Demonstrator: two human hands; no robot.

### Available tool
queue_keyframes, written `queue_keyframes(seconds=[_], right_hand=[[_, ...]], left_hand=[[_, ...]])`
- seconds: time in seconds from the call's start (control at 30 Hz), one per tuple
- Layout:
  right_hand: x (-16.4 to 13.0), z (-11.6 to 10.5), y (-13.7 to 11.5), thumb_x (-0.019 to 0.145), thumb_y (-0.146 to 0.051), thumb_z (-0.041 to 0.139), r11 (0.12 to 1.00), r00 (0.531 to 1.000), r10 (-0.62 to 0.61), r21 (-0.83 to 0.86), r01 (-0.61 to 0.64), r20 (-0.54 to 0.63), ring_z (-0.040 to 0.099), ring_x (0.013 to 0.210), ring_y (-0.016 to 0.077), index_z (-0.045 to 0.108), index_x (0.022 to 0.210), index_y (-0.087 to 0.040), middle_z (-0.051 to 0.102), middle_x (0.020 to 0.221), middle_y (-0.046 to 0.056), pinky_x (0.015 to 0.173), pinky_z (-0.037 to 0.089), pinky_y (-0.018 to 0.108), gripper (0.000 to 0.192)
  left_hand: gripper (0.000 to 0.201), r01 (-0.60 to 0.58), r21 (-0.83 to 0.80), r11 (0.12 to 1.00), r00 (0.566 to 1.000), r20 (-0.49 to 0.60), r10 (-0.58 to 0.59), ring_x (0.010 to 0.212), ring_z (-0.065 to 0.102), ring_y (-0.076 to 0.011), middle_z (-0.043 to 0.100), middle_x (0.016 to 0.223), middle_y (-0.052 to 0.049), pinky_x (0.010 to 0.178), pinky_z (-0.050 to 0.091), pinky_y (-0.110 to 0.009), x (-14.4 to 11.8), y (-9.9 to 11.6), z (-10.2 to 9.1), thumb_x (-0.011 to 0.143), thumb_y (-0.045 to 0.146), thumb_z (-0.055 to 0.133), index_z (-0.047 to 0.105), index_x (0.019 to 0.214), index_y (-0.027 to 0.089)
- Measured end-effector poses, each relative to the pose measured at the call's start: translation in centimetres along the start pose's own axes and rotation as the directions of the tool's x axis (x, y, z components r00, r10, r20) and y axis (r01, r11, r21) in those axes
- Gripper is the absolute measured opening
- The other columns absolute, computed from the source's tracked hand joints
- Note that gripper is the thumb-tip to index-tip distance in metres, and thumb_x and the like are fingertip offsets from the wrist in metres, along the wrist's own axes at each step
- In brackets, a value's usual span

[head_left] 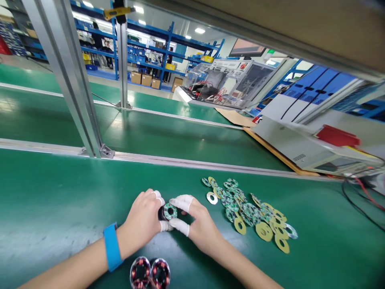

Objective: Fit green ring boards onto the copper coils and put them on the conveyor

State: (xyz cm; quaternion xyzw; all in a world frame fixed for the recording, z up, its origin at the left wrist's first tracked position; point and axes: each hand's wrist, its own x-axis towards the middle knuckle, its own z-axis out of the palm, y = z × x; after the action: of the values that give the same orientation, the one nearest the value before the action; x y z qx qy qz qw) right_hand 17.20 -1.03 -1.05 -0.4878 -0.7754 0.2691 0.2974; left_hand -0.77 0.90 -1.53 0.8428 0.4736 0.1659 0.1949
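Note:
My left hand, with white finger cots and a blue wristband, is closed around a dark, round motor stator. A ring-shaped green circuit board sits at the stator's end and faces right. Thumb and forefinger of my right hand, also in white cots, pinch the board's edge from above and below. Nearer to me, two stators with copper windings stand side by side on the green mat. How firmly the board is seated on the stator cannot be made out.
To the right lies a loose pile of ring-shaped boards, some green side up, others yellowish. An aluminium post rises at the left behind a metal rail. A white equipment box and dark cables are at the right.

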Motion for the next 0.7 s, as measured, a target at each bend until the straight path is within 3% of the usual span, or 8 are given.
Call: queue_keyframes(seconds=[0.2, 0.7], right_hand=[[-0.39, 0.23, 0.27, 0.080, -0.041, 0.063, 0.998, 0.999, -0.037, -0.044, 0.036, -0.029, 0.060, 0.089, 0.0233, 0.066, 0.107, -0.024, 0.066, 0.097, 0.009, 0.078, 0.051, 0.037, 0.032], [-0.19, 0.22, 0.18, 0.080, -0.046, 0.062, 0.999, 0.999, -0.031, 0.011, 0.031, -0.014, 0.062, 0.088, 0.0222, 0.067, 0.107, -0.022, 0.067, 0.097, 0.009, 0.078, 0.051, 0.035, 0.036]], left_hand=[[0.031, 0.000, 0.017, 1.000, 1.000, 0.007, 0.000, 0.080, 0.052, -0.0243, 0.060, 0.080, -0.008, 0.069, 0.039, -0.036, 0.02, 0.01, 0.05, 0.077, 0.046, 0.061, 0.061, 0.073, 0.016], [0.027, -0.003, 0.060, 0.998, 1.000, 0.028, 0.001, 0.080, 0.052, -0.0242, 0.060, 0.081, -0.007, 0.069, 0.040, -0.036, -0.16, 0.00, -0.06, 0.077, 0.043, 0.063, 0.061, 0.075, 0.016]])
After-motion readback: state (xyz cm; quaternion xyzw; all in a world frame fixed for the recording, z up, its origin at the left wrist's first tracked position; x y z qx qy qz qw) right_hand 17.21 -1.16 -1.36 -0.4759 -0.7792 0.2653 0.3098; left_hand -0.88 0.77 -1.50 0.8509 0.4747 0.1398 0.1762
